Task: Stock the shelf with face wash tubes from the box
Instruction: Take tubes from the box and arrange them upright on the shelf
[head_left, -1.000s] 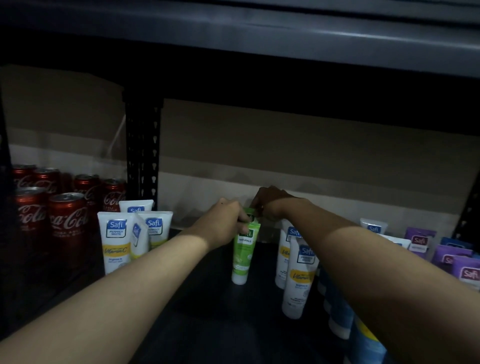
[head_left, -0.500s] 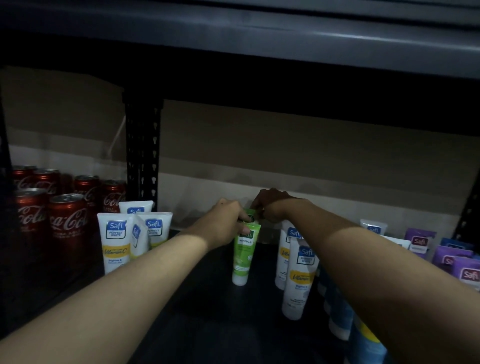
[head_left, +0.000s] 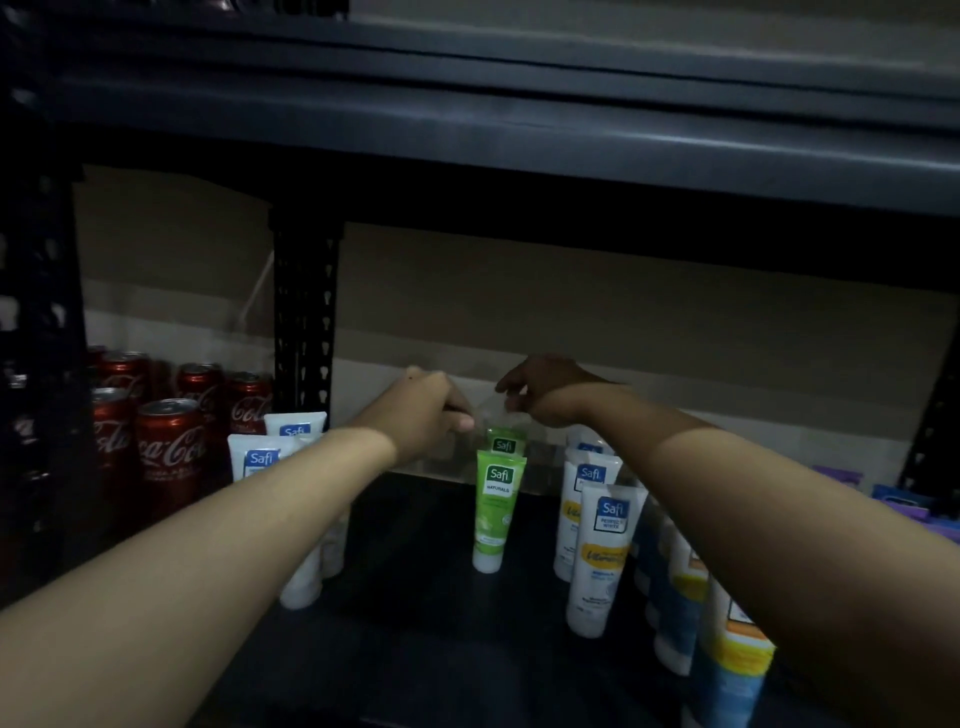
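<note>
1. Shelf (head_left: 415, 649): dark metal board, dimly lit, with a second board overhead and a perforated upright post (head_left: 305, 322) at the rear left.
2. Green tube (head_left: 494, 512): stands upright on its white cap near the middle of the shelf. A second green tube (head_left: 505, 441) stands directly behind it, only its top showing.
3. Left hand (head_left: 431, 410): reaches in above and just left of the rear green tube, fingers curled; whether it touches any tube cannot be told.
4. Right hand (head_left: 545, 392): hangs over the rear green tube, fingertips pointing down near its crimped top. Contact is blurred, so a grip cannot be confirmed.
5. White tubes, right group (head_left: 602, 556): upright, just right of the green tubes, with blue tubes (head_left: 727, 675) beside them.
6. White tubes, left group (head_left: 260, 460): upright, partly hidden behind the left forearm.
7. Red cola cans (head_left: 169, 447): clustered at far left, beyond the post.
8. Purple tubes (head_left: 904, 506): far right, mostly hidden.
</note>
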